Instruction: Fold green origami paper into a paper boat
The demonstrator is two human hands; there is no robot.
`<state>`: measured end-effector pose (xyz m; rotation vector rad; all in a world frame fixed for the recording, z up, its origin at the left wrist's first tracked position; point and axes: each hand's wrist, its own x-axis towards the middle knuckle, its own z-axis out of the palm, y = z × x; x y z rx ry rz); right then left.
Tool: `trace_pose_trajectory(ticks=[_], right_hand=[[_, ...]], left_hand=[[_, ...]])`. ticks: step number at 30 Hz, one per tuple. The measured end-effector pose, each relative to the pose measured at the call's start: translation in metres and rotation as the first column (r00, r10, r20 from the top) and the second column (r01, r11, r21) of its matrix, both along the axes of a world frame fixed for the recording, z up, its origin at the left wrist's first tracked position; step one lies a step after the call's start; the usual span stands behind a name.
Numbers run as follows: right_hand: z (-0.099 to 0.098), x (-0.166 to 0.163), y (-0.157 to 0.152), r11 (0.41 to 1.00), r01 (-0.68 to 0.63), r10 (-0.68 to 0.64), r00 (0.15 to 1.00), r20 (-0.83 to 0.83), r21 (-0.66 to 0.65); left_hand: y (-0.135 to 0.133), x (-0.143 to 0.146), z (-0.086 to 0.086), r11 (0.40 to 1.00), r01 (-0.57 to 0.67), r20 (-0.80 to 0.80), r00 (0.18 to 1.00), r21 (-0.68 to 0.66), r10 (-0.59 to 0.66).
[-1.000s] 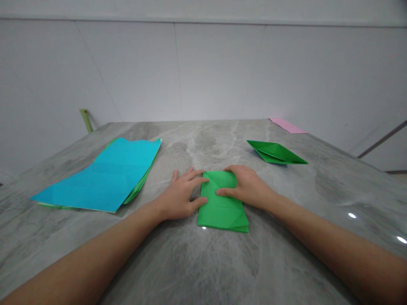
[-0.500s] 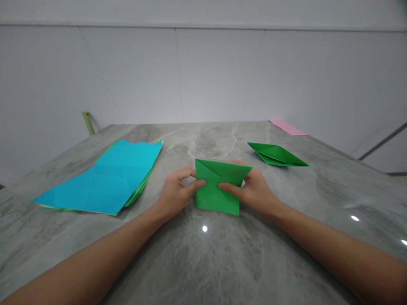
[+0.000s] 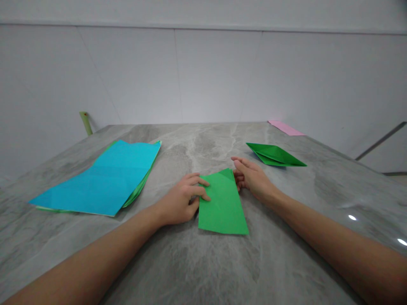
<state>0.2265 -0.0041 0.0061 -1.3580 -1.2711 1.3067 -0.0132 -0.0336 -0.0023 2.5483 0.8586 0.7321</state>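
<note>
A folded sheet of light green paper [image 3: 221,207] lies nearly flat on the grey table in front of me, its top edge slightly pointed. My left hand [image 3: 184,197] grips it by the left edge, with the fingertips on top and the thumb at the edge, partly hidden. Beside the upper right edge is my right hand [image 3: 251,176], fingers loosely curled and apart from the thumb. Its lower fingertips are close against the paper's edge; whether they touch it is hard to see.
A darker green folded paper boat [image 3: 275,155] rests beyond my right hand. To the left lies a stack of sheets with blue paper [image 3: 104,178] on top and green below. Pink paper [image 3: 286,128] sits at the far right edge, and a light green strip [image 3: 85,123] stands at the far left.
The green paper was held up in both hands; now it has been turned and lowered to the table. My left fingers have moved on top, and my right hand has released its grip.
</note>
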Motion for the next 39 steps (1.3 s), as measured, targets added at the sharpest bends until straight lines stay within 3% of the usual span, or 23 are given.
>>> trace_pose_trajectory(ticks=[4, 8, 12, 16, 23, 28, 33, 39], right_hand=[[-0.007, 0.001, 0.001, 0.964, -0.127, 0.072, 0.970, 0.232, 0.233], [-0.014, 0.003, 0.006, 0.918, -0.251, 0.090, 0.887, 0.453, 0.308], [-0.019, 0.004, 0.011, 0.868, -0.300, -0.038, 0.754, 0.656, 0.396], [-0.022, 0.003, 0.011, 0.820, -0.348, -0.122, 0.670, 0.732, 0.455], [-0.021, -0.004, 0.009, 0.889, -0.239, -0.207, 0.549, 0.810, 0.390], [-0.020, -0.003, 0.014, 0.911, -0.213, -0.180, 0.563, 0.806, 0.352], [-0.019, 0.002, 0.020, 0.914, -0.212, -0.165, 0.588, 0.792, 0.347], [-0.015, 0.005, 0.020, 0.918, -0.222, -0.134, 0.606, 0.784, 0.329]], left_hand=[[-0.004, 0.000, 0.007, 0.999, 0.026, -0.045, 0.999, -0.027, -0.027], [-0.010, 0.005, 0.013, 0.999, 0.005, -0.174, 0.985, -0.032, -0.011], [-0.013, 0.009, 0.015, 0.999, 0.018, -0.414, 0.909, -0.044, -0.035], [-0.008, 0.012, 0.012, 0.998, -0.030, -0.499, 0.866, -0.046, 0.003], [-0.008, 0.029, 0.004, 0.977, -0.209, -0.465, 0.863, 0.032, 0.199], [-0.006, 0.046, 0.007, 0.958, -0.280, -0.406, 0.870, 0.058, 0.279], [0.003, 0.044, 0.004, 0.984, -0.175, -0.392, 0.907, -0.020, 0.153], [0.006, 0.041, 0.005, 0.986, -0.156, -0.388, 0.914, -0.063, 0.120]])
